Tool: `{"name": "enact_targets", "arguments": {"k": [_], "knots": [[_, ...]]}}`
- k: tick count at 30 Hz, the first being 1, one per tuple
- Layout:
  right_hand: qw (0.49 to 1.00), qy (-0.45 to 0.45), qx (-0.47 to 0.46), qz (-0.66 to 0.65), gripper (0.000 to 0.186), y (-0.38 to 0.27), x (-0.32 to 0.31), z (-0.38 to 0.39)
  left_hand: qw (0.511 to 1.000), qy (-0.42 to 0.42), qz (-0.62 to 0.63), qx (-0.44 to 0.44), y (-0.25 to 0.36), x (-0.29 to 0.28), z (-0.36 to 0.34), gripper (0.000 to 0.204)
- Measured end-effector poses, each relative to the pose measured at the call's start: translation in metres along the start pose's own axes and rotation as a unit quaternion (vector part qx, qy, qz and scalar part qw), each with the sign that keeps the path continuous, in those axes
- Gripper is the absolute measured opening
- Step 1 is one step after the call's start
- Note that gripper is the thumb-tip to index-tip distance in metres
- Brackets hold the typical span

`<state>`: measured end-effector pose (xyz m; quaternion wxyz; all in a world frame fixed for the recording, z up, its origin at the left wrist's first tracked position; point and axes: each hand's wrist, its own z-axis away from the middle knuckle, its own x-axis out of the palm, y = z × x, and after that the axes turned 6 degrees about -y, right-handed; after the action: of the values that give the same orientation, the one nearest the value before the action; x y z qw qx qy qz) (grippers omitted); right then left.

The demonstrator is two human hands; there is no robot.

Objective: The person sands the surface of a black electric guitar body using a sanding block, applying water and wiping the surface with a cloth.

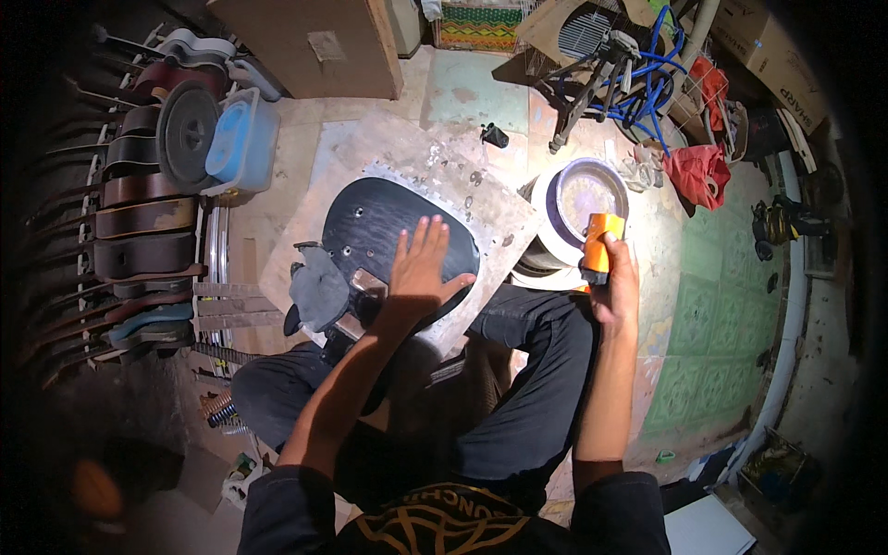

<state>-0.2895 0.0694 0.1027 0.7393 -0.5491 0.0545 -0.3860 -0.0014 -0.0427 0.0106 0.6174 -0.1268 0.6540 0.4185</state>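
Note:
A dark rounded panel (pixel 370 222) with several small holes lies flat on a pale, worn board (pixel 499 203) in front of me. My left hand (pixel 421 268) rests on the panel, fingers stretched out and slightly spread, palm down. To the right, my right hand (pixel 615 287) is closed around an orange block (pixel 603 233) with a dark lower end, held beside the rim of a pale bucket (pixel 553 217). A crumpled grey piece (pixel 319 289), cloth or abrasive sheet, sits at the panel's near left edge. Brownish rectangular pieces (pixel 368 282) show beside my left wrist.
Guitar-like bodies (pixel 143 217) hang in a row at left, beside a clear tub (pixel 254 148) with a blue container. A purple-rimmed basin (pixel 592 190) tops the bucket. Blue hose (pixel 647 88), a metal stand (pixel 587 92) and a red bag (pixel 698 176) lie at far right.

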Motion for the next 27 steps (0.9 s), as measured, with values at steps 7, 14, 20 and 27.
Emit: {"name": "enact_targets", "arguments": {"k": [7,14,20,27], "knots": [[1.000,0.004,-0.002,0.023,0.044,0.001,0.009,0.007,0.987,-0.070,0.007,0.141,0.026,0.019,0.002,0.107],[0.998,0.004,-0.004,0.063,0.044,0.000,0.003,0.001,0.986,-0.069,-0.009,0.152,0.015,0.013,-0.031,0.102],[0.999,-0.003,-0.005,0.041,0.043,0.006,0.003,-0.001,0.987,0.094,-0.095,-0.084,-0.022,0.019,-0.094,0.103],[0.994,-0.010,-0.002,0.110,0.046,0.002,0.009,-0.001,0.973,-0.065,0.045,0.218,0.059,0.045,-0.031,0.108]]}}
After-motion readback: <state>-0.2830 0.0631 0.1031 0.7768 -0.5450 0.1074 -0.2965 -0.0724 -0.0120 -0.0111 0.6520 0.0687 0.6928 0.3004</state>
